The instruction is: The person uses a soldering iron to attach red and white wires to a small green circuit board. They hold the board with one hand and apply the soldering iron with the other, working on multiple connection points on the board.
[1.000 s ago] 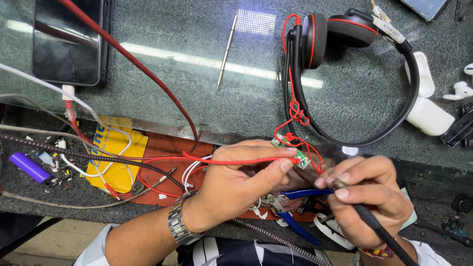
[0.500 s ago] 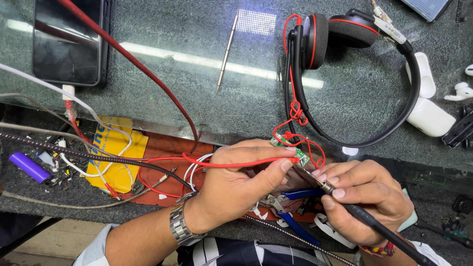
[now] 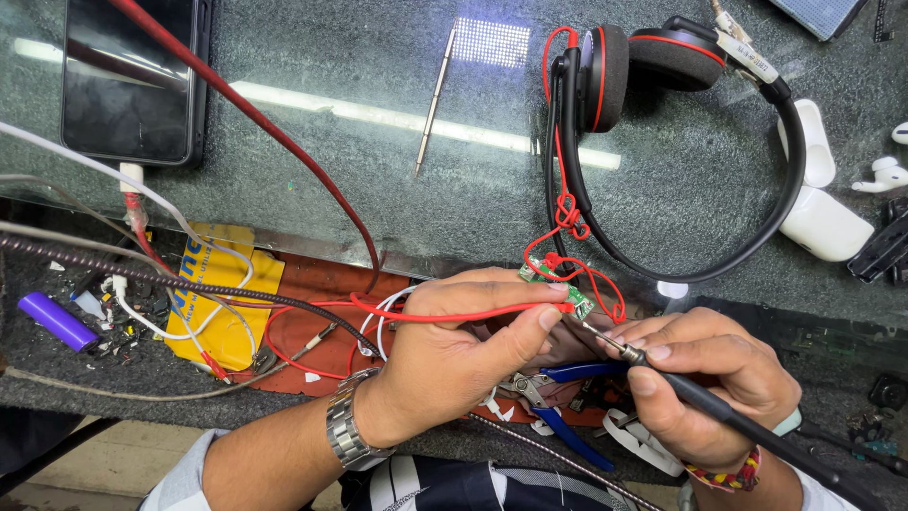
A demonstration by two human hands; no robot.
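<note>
Below headphones [image 3: 700, 142]: left hand [image 3: 463, 350] pinches red wire [image 3: 454, 315]; right hand [image 3: 705, 378] grips soldering iron [image 3: 690, 393], tip pointing up-left.

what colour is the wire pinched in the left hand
Red wire, clearest in the head view.

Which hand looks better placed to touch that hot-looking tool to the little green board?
The right hand, most likely. It already grips the soldering iron, whose tip sits at the small green circuit board. The left hand is busy pinching a red wire against that board, so it seems better left steadying.
</note>
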